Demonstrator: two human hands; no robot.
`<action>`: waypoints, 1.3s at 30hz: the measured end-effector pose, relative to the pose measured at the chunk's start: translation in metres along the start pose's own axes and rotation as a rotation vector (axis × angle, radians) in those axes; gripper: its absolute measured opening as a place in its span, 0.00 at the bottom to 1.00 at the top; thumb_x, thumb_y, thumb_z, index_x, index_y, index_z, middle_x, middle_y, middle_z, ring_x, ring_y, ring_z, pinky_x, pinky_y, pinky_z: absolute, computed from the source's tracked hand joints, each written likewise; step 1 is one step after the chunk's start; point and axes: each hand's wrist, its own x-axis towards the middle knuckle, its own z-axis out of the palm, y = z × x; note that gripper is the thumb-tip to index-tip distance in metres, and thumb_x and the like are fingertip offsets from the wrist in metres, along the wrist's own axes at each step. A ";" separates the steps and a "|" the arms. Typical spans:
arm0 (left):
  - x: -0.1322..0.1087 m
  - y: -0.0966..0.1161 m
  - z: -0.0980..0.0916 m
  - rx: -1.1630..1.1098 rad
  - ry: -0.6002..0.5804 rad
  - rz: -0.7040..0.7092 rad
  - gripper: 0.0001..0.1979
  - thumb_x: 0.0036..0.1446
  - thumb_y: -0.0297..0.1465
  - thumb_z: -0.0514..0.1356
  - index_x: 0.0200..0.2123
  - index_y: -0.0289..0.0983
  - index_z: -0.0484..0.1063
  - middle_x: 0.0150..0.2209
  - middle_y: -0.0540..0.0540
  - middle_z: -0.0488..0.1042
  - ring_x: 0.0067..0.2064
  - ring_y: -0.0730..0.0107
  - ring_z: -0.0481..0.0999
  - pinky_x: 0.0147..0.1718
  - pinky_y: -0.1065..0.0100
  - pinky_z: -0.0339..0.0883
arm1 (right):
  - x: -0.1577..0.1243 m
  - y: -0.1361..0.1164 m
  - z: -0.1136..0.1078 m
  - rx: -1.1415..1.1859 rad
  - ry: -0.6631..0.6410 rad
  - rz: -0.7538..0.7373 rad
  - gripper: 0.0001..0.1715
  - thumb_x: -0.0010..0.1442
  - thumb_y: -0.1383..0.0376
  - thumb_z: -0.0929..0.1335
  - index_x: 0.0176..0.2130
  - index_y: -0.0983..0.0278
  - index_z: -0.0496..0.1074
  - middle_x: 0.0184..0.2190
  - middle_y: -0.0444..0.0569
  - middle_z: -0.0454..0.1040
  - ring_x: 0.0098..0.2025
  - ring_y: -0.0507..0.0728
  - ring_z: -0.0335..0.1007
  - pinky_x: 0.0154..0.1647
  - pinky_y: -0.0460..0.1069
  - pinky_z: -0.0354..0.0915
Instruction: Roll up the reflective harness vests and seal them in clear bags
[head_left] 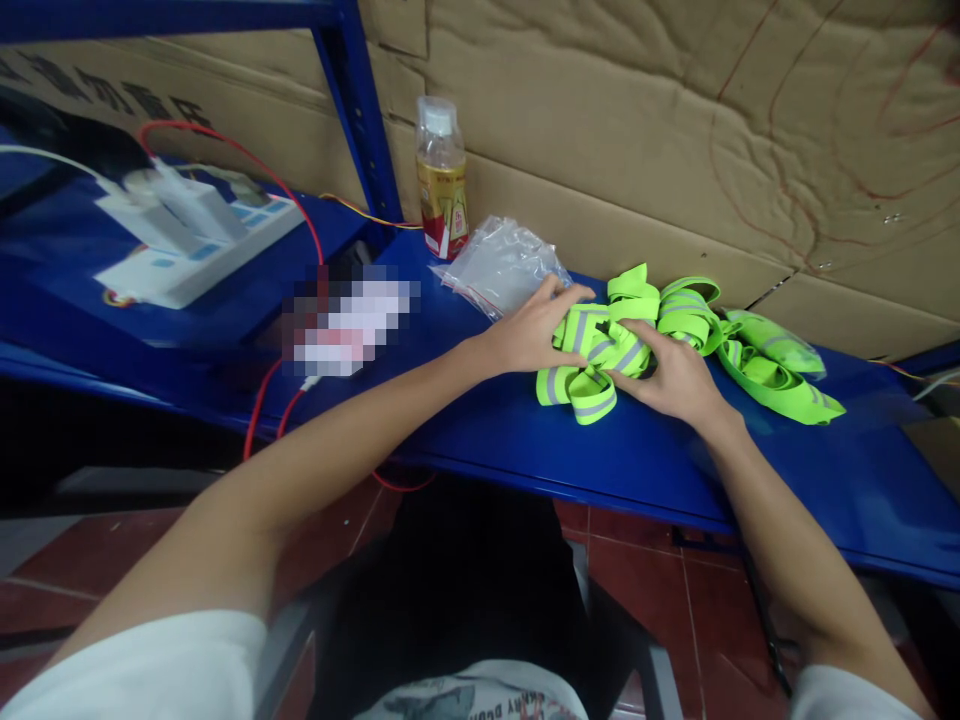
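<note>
A bundle of neon yellow-green reflective strap with grey stripes lies on the blue table, loops spilling toward the front edge. My left hand curves round its left side, thumb and fingers pressed against the strap. From the right, my right hand grips the same bundle between thumb and fingers. A small black piece, perhaps a buckle, shows among the folds. Just behind my right hand sits another coiled reflective strap. Farther right lies one more strap, beside a clear bag with neon material.
Clear plastic bags lie behind my left hand. A drink bottle stands against the cardboard. At left are a white power strip with plugged-in chargers, a red cable and a blurred-out object on the blue table.
</note>
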 end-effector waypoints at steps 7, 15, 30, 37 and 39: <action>-0.002 0.025 -0.018 0.226 -0.279 -0.195 0.23 0.50 0.50 0.73 0.36 0.36 0.79 0.28 0.45 0.75 0.32 0.59 0.76 0.34 0.62 0.65 | 0.008 0.024 0.008 0.210 -0.086 0.119 0.47 0.57 0.42 0.77 0.65 0.65 0.73 0.55 0.59 0.83 0.52 0.75 0.82 0.54 0.66 0.76; -0.004 0.037 -0.013 0.227 -0.491 0.030 0.10 0.56 0.29 0.63 0.22 0.37 0.75 0.19 0.48 0.68 0.23 0.70 0.65 0.27 0.64 0.53 | 0.011 0.023 0.008 0.239 -0.062 0.198 0.43 0.54 0.39 0.77 0.56 0.66 0.78 0.43 0.57 0.84 0.40 0.69 0.80 0.43 0.61 0.75; -0.004 0.038 -0.003 0.376 -0.357 0.075 0.28 0.52 0.57 0.72 0.25 0.36 0.80 0.20 0.46 0.72 0.26 0.62 0.75 0.28 0.64 0.57 | -0.009 -0.026 0.001 -0.341 0.056 -0.006 0.32 0.67 0.49 0.70 0.63 0.61 0.69 0.50 0.57 0.84 0.43 0.70 0.81 0.30 0.53 0.56; 0.000 0.013 -0.021 0.291 0.007 0.159 0.26 0.61 0.51 0.69 0.54 0.39 0.81 0.51 0.42 0.81 0.43 0.60 0.82 0.40 0.63 0.69 | -0.014 -0.034 0.002 -0.451 0.022 -0.156 0.24 0.74 0.56 0.65 0.64 0.59 0.69 0.51 0.57 0.80 0.50 0.67 0.78 0.29 0.52 0.54; 0.002 0.004 -0.019 0.305 -0.093 0.180 0.25 0.62 0.47 0.69 0.58 0.41 0.79 0.54 0.41 0.80 0.48 0.58 0.82 0.43 0.63 0.71 | -0.014 -0.031 0.000 -0.432 -0.004 -0.175 0.24 0.75 0.56 0.64 0.66 0.58 0.69 0.53 0.58 0.79 0.51 0.67 0.77 0.30 0.51 0.57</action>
